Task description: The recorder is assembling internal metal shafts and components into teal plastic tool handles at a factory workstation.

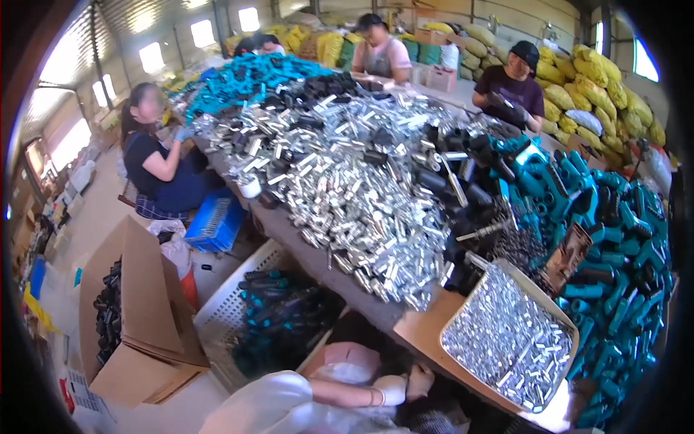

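Grip first: the left hand [394, 390], in a white glove, sits low at the near edge of the bench [303, 253], its fingers curled inward, but whether it is closed on anything I cannot tell, because nothing shows in it. A darker shape touching the glove looks like the right hand [419, 380] — its grip is no easier to read. Nearest to both is the tray [426, 334], a shallow cardboard one full of short silver tubes [506, 340]. It sits at the bench's near corner, just above the hands and tilted toward them, so it seems to be kept within easy reach. Beyond it, a big heap of tubes [347, 181] covers the middle of the bench, with black parts [463, 195] mixed in. Teal handles [622, 275] bank up along the right side, just beside the tray. Below the bench edge stands a white basket [220, 315] holding dark and teal pieces, set where things can probably drop straight off the bench. An open box [137, 311] of black parts stands on the floor to its left. Three co-workers sit round the far sides — one [155, 155] at the left by a blue crate [213, 220].
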The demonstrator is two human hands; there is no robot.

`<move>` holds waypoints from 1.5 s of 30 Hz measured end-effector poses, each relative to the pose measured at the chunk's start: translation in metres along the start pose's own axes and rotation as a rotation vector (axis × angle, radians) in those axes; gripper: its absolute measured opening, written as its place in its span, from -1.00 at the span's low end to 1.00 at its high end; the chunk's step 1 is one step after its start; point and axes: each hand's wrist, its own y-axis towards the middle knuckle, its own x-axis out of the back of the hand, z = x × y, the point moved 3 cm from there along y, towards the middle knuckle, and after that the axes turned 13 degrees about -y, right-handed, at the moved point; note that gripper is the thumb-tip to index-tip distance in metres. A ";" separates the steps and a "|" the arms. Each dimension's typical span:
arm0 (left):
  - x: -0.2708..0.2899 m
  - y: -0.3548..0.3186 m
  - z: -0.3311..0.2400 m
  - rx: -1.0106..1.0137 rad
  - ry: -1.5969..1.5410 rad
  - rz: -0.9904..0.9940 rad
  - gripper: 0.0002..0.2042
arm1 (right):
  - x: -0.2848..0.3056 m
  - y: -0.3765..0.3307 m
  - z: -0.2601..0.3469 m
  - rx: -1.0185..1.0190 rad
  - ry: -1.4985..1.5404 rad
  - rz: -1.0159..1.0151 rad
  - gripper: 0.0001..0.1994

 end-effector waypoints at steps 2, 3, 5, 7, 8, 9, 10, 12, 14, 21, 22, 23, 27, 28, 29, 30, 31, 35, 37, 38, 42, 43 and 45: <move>-0.023 0.009 0.012 0.076 -0.072 -0.147 -0.64 | -0.011 0.003 -0.037 0.029 -0.134 -0.077 -0.74; -0.007 0.004 0.004 0.210 -0.062 -0.087 -0.64 | -0.014 0.001 -0.031 -0.009 -0.176 0.001 -0.74; 0.013 0.000 -0.012 0.161 -0.008 0.019 -0.64 | -0.002 0.001 -0.019 -0.057 -0.206 0.170 -0.72; 0.064 -0.017 -0.073 0.177 0.108 0.229 -0.58 | 0.009 0.020 -0.018 0.077 -0.158 0.166 -0.66; 0.051 -0.015 -0.057 0.113 0.016 0.116 -0.53 | 0.020 0.008 0.015 0.304 -0.355 0.013 -0.62; 0.033 -0.013 -0.045 0.141 -0.001 0.098 -0.55 | 0.009 0.000 0.006 0.148 -0.249 -0.063 -0.63; 0.017 -0.006 -0.041 0.192 -0.039 0.012 -0.58 | 0.007 -0.004 -0.007 -0.022 -0.148 -0.162 -0.64; 0.017 -0.009 -0.032 0.122 0.014 -0.021 -0.65 | 0.009 0.001 0.010 0.202 -0.310 -0.039 -0.67; 0.028 -0.012 -0.042 0.046 0.023 -0.002 -0.65 | 0.006 0.006 -0.010 0.105 -0.314 0.150 -0.70; 0.221 -0.133 -0.147 -0.378 0.186 -0.231 -0.53 | 0.084 -0.031 -0.008 -0.490 0.763 0.244 -0.66; 0.232 -0.144 -0.114 -0.287 -0.095 -0.216 -0.50 | 0.095 -0.043 -0.020 -0.502 0.884 0.338 -0.64; 0.259 -0.170 -0.113 -0.107 -0.216 -0.264 -0.47 | 0.107 -0.053 -0.046 -0.515 1.014 0.401 -0.62; 0.330 -0.271 -0.090 -0.008 -0.200 -0.723 -0.53 | 0.109 -0.057 -0.020 -0.405 0.986 0.398 -0.60; 0.336 -0.292 -0.085 -0.005 -0.201 -0.821 -0.55 | 0.103 -0.061 -0.016 -0.452 0.942 0.410 -0.60; 0.341 -0.306 -0.076 -0.066 -0.097 -0.936 -0.54 | 0.097 -0.064 -0.012 -0.495 0.896 0.423 -0.61; 0.347 -0.312 -0.067 -0.025 -0.169 -0.947 -0.53 | 0.093 -0.065 -0.014 -0.488 0.830 0.453 -0.62; 0.350 -0.320 -0.065 -0.060 -0.063 -0.998 -0.54 | 0.094 -0.067 -0.016 -0.489 0.789 0.454 -0.62; 0.350 -0.357 -0.050 0.222 0.010 -1.078 -0.55 | 0.092 -0.068 -0.020 -0.468 0.767 0.496 -0.60; 0.349 -0.367 -0.026 0.373 0.154 -1.093 -0.56 | 0.091 -0.068 -0.017 -0.463 0.758 0.496 -0.61; 0.344 -0.366 -0.008 0.438 0.178 -1.115 -0.55 | 0.091 -0.068 -0.017 -0.478 0.711 0.472 -0.62; 0.319 -0.362 0.092 0.613 0.344 -1.191 -0.54 | 0.090 -0.071 -0.003 -0.497 0.574 0.413 -0.62; 0.302 -0.360 0.130 0.720 0.426 -1.205 -0.50 | 0.090 -0.072 0.000 -0.495 0.577 0.414 -0.62; 0.258 -0.308 0.142 0.776 0.331 -1.116 -0.42 | 0.103 -0.073 -0.007 -0.503 0.552 0.354 -0.60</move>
